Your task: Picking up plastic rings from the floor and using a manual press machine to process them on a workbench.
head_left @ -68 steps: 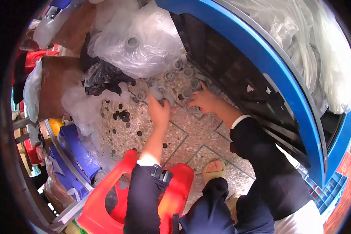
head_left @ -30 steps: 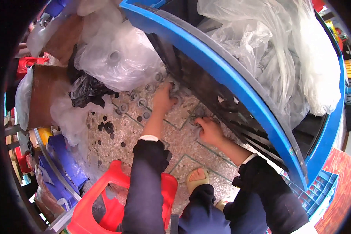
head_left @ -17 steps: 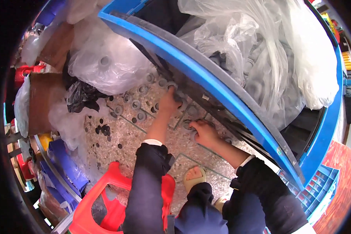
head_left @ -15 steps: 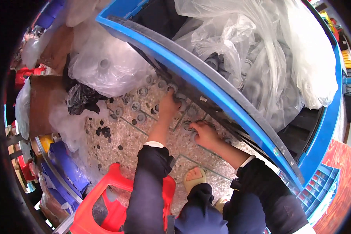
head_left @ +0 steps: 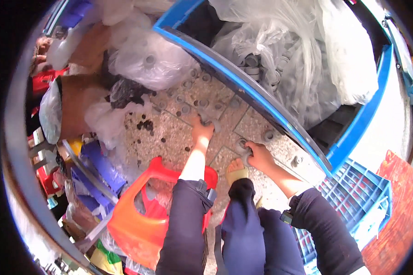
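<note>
My left hand (head_left: pixel 202 132) is low over the speckled floor, its fingers curled round a grey ring-shaped part (head_left: pixel 214 125). To its right, my right hand (head_left: pixel 260 157) grips another grey round part (head_left: pixel 242 145) between thumb and fingers; a further grey piece shows under that palm. Several similar grey rings lie scattered on the floor beyond my left hand, such as one grey ring (head_left: pixel 186 109). One more grey ring (head_left: pixel 269 135) sits by the blue bin's base. My fingertips are partly hidden by the hands themselves.
A large blue bin (head_left: pixel 261 101) holds clear plastic bags with grey parts. A red stool (head_left: pixel 137 229) stands at lower left and a blue crate (head_left: pixel 353 192) at right. Black discs (head_left: pixel 145 124) dot the floor near plastic bags and a cardboard box (head_left: pixel 80 105).
The view has shifted. My left hand has drawn back from the bin's side toward me, now with a grey ring in it. My right hand keeps its grip on a grey part.
</note>
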